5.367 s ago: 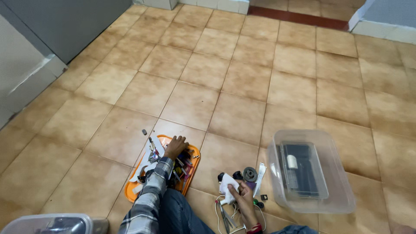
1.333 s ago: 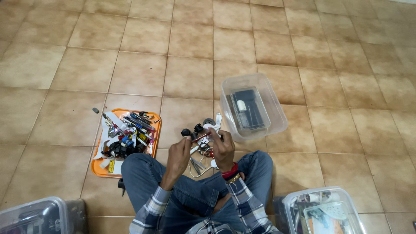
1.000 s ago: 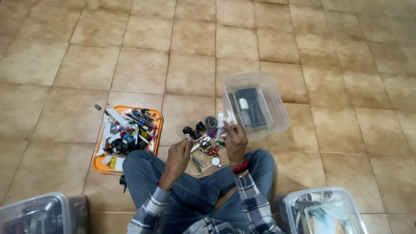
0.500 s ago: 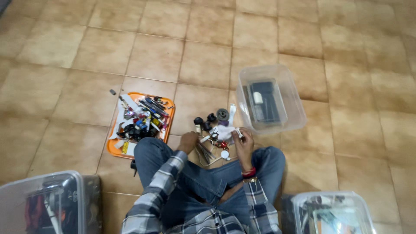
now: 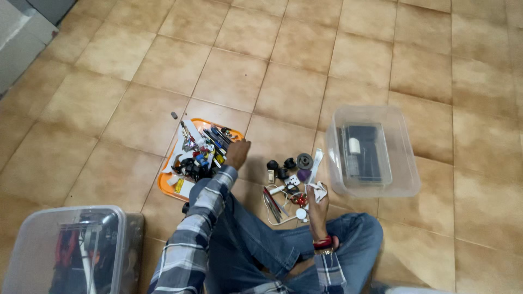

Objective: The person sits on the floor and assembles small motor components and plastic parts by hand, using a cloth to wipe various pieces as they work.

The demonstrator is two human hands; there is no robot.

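Observation:
I sit cross-legged on a tiled floor. My left hand (image 5: 238, 153) reaches over the right edge of an orange tray (image 5: 165, 189) heaped with small tools and parts; whether it holds anything is hidden. My right hand (image 5: 317, 197) is closed on a white strip-like piece (image 5: 315, 164) that sticks up toward a clear plastic box (image 5: 406, 163). Between my hands lies a small pile of loose parts (image 5: 287, 177): dark round pieces, a grey disc, thin cables.
The clear plastic box on the right holds a dark flat device. A second clear bin (image 5: 32, 245) with tools stands at the lower left. A small grey piece (image 5: 174, 115) lies on the tile beyond the tray. A grey wall base (image 5: 22, 32) runs along the top left.
My left hand has left the pile in front of me and moved left to the orange tray. My right hand stays by the pile with the white piece. The view shifted.

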